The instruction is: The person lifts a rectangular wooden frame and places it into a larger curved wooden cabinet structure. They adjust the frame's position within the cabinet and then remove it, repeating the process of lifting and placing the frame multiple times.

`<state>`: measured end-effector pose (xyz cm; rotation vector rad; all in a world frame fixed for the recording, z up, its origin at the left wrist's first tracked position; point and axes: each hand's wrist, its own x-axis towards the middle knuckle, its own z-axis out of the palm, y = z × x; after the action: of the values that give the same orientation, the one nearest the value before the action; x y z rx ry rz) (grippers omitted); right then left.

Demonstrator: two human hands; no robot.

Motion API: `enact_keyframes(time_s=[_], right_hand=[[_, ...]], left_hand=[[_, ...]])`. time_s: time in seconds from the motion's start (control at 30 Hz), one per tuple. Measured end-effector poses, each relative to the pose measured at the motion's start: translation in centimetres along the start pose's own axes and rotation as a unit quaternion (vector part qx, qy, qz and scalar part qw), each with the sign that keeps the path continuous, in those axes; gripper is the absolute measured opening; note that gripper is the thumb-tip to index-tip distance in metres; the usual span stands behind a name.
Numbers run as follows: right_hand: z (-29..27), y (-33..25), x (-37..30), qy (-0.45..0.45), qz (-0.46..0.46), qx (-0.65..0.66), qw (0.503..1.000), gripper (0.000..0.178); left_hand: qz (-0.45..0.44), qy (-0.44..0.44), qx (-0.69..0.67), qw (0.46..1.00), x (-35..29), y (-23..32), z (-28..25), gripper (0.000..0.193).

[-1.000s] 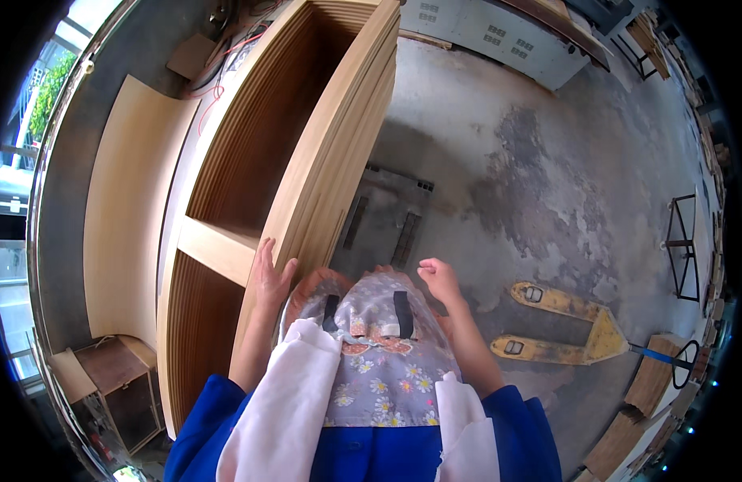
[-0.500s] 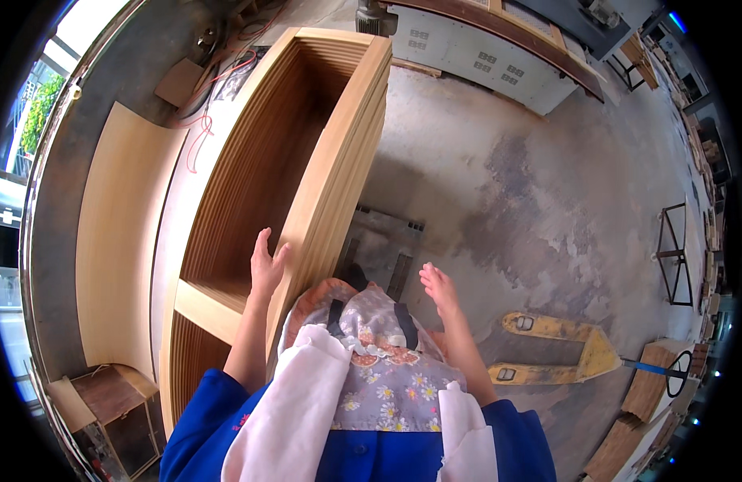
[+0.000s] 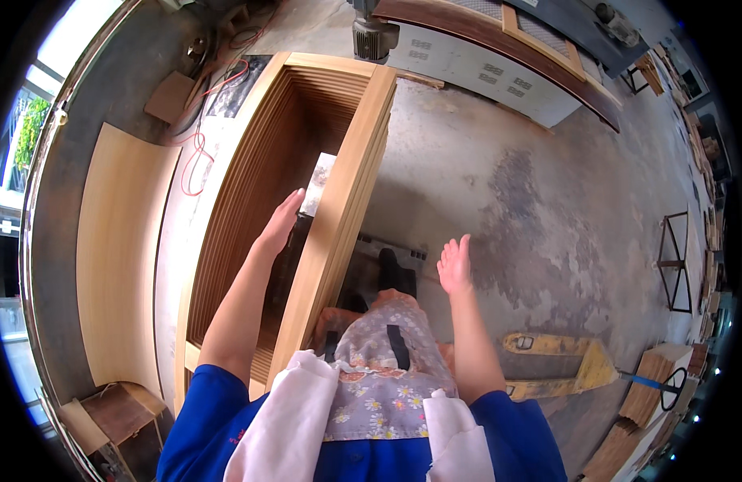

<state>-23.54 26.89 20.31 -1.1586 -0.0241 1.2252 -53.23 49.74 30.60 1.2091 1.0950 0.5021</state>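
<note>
A tall stack of light-brown wooden frames (image 3: 332, 221) stands beside me on the left, its inner walls showing many layered edges. Over its hollow, by the right-hand rail, my left hand (image 3: 281, 223) hangs with fingers stretched out and nothing in them. Whether it touches the rail I cannot tell. My right hand (image 3: 455, 265) is raised above the floor to the right of the stack, fingers extended, thumb up and palm bare. Between the arms is my flowered apron (image 3: 387, 329), and a dark shoe (image 3: 389, 265) shows beyond it.
A curved wooden sheet (image 3: 122, 257) lies left of the stack. Red hoses (image 3: 196, 165) coil at the far left. A white machine cabinet (image 3: 483, 68) with a motor (image 3: 375, 38) stands ahead. A yellow pallet jack (image 3: 592, 369) rests at the right, near stacked boards (image 3: 656, 386).
Both my hands have reached farther forward, the left one over the hollow of the stack. The view has shifted along the stack, and a shoe now shows ahead of the apron.
</note>
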Motion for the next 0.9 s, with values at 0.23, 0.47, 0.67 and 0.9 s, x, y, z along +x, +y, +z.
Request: enact_keyframes(time_s=[0.23,0.47,0.67,0.9], right_hand=[[3.7,-4.1,8.4,-0.014,0.066,0.023,0.997,0.107],[6.6,-6.5,21.5,-0.005,0.061,-0.016,0.998,0.105],[11.9,-7.2,29.4,0.044,0.063,-0.031,0.997,0.103],[23.7,-4.6,29.4,-0.145,0.035,0.204,0.968,0.084]], left_hand=[[-0.105,-0.046,-0.011,0.993,7.9,2.2,3.7,0.088],[-0.206,-0.02,-0.094,0.974,20.7,3.0,5.1,0.091],[-0.136,-0.099,-0.2,0.965,28.1,1.7,5.1,0.098],[-0.224,-0.071,-0.101,0.967,27.3,6.3,9.4,0.092]])
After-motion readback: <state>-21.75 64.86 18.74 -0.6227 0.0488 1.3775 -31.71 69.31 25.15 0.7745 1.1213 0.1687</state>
